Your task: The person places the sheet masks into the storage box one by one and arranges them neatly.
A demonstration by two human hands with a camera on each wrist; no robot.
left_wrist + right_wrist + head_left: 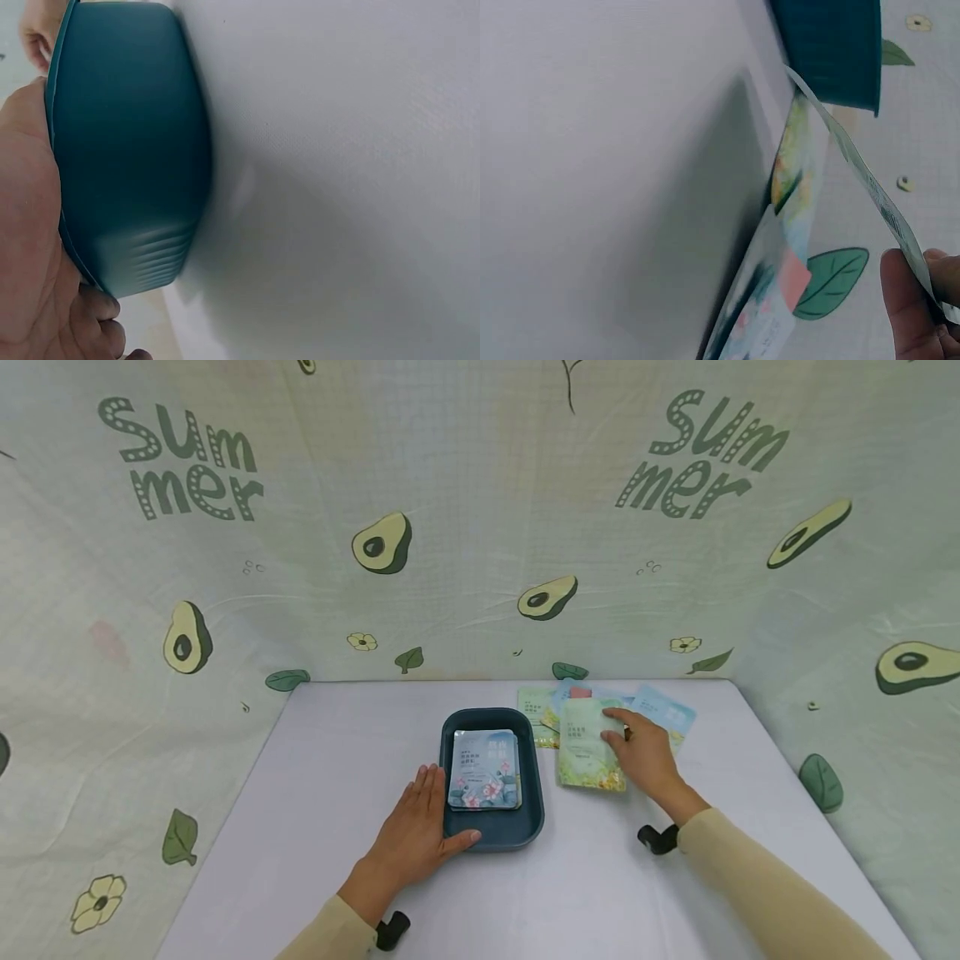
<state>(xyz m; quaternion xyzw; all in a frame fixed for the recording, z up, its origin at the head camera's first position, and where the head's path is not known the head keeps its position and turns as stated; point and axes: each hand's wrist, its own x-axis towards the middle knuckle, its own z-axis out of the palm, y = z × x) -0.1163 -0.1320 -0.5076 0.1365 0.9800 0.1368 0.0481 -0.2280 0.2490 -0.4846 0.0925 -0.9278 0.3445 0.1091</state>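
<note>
- Blue tray (495, 836), on white table (360, 735): stacked packets (483, 768) already inside.
- Green packet (587, 747): lifted, beside tray, outside it.
- Right hand (651, 754): thumb and fingers pinch green packet.
- Left hand (414, 828): fingers straight, against tray, gripping nothing.
- Loose packets (673, 713): several, overlapping, outside tray; count unclear.

Tray (491, 836): moulded plastic, as I see it from here; smooth walls with a soft sheen, ribbed at one corner in my left wrist view. Green packet (588, 747): thin and pliable, film or coated paper, I cannot tell which; smooth printed face. Blue packet (483, 764) in the tray: smooth, printed, faintly glossy. Table (337, 760): pale covering, finely grained, low sheen. Backdrop (465, 468): printed cloth, mostly matt, lightly creased. Right sleeve (765, 877): plain matt cloth, smooth-looking.
</note>
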